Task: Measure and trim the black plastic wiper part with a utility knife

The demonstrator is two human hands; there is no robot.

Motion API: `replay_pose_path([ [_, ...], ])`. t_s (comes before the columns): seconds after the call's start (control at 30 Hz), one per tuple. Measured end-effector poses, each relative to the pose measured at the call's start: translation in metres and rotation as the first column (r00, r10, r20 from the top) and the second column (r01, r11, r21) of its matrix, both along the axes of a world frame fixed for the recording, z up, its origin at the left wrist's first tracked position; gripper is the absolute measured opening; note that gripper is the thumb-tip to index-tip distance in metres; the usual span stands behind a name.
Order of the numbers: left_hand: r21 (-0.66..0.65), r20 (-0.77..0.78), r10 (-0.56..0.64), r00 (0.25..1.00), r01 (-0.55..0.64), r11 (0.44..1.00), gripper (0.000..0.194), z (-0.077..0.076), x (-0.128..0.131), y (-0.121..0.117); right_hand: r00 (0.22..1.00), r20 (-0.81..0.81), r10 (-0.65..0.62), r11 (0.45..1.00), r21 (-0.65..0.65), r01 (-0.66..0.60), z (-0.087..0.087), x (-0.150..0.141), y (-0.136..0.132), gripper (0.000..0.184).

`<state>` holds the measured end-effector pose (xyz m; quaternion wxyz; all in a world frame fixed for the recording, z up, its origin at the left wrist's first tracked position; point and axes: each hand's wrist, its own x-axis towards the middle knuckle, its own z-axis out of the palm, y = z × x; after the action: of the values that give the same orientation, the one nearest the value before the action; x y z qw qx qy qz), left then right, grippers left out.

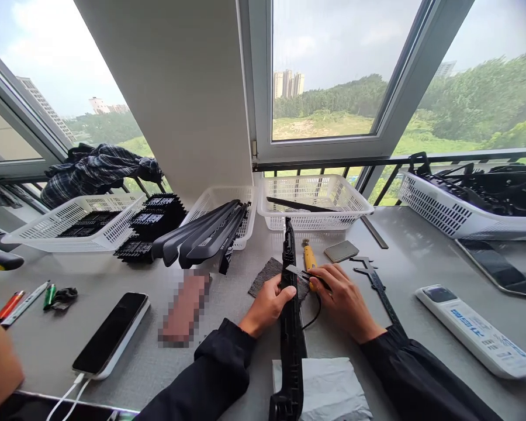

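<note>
My left hand (pixel 269 305) is closed round a long black plastic trim part (pixel 291 345), which stretches from near the baskets down to the lower edge of the view. My right hand (pixel 344 298) grips a knife (pixel 298 271) with a flat silver blade; its handle is mostly hidden by my fingers. The blade's tip meets the trim part's upper half, just above my left thumb. Behind the knife lies a yellow-handled tool (pixel 309 257). A dark grey cloth (pixel 265 277) rests under the part, and a white paper sheet (pixel 333 386) lies beneath its lower end.
White baskets (pixel 315 221) line the window side, one with long dark trim pieces (pixel 206 237). On the right are a caliper (pixel 379 286), a small flat case (pixel 342 251) and a white box (pixel 477 330). A charging phone (pixel 111 333) lies left; another person's arm (pixel 0 356) shows there.
</note>
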<state>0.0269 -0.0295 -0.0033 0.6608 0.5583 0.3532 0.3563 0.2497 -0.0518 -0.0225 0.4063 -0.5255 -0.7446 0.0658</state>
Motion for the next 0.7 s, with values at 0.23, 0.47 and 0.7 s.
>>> replay_pose_path([
  [0.23, -0.003, 0.020, 0.002, 1.000, -0.002, 1.000, 0.048, 0.000, 0.000, 0.001, 0.999, 0.035, -0.006, 0.999, -0.041, 0.008, -0.004, -0.002, 0.001, 0.033],
  [0.47, -0.083, 0.110, 0.030, 0.993, -0.021, 0.996, 0.063, -0.001, 0.000, 0.000, 0.997, -0.012, 0.080, 0.996, -0.042, -0.080, 0.003, -0.005, -0.004, 0.025],
  [0.7, -0.050, 0.082, 0.039, 0.996, -0.035, 0.998, 0.077, 0.004, -0.003, 0.002, 0.994, -0.060, 0.086, 0.989, -0.116, -0.093, 0.002, -0.007, -0.009, 0.022],
])
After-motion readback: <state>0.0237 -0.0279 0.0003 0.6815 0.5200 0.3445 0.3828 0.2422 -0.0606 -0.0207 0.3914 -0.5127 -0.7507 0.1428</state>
